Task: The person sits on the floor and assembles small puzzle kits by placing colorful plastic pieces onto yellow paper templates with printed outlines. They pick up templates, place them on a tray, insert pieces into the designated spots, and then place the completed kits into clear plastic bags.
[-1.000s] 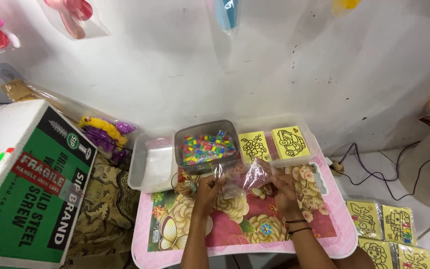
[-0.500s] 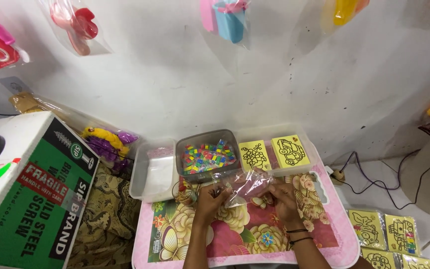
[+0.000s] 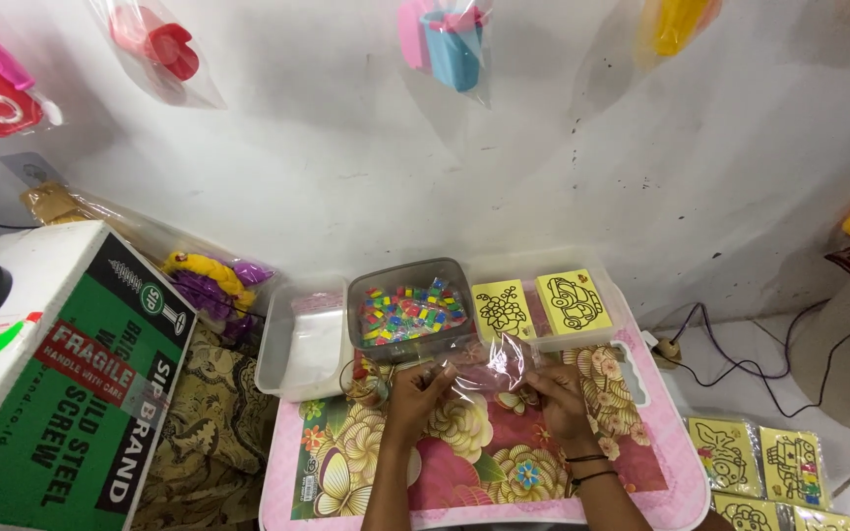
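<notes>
Where both hands meet over the flowered pink desk point(image 3: 464, 462), a clear plastic bag point(image 3: 489, 364) is stretched between them: left hand point(image 3: 415, 393) in a pinching grip on one end, right hand point(image 3: 558, 398) on the other. Just beyond the bag: tub of coloured beads point(image 3: 410, 310), empty clear tray point(image 3: 302, 339), two yellow picture cards point(image 3: 538, 305).

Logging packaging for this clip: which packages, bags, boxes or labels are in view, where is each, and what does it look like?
Clear plastic bag: held between left hand and right hand, crinkled, see-through.
Cardboard box: far left, white top, green side with a red label band.
Yellow picture cards: behind the hands, square, black line drawings.
Wrapped card packs: lower right, on the floor, yellow.
Hanging toy bags: on the wall, clear, with red, pink and blue toys.
</notes>
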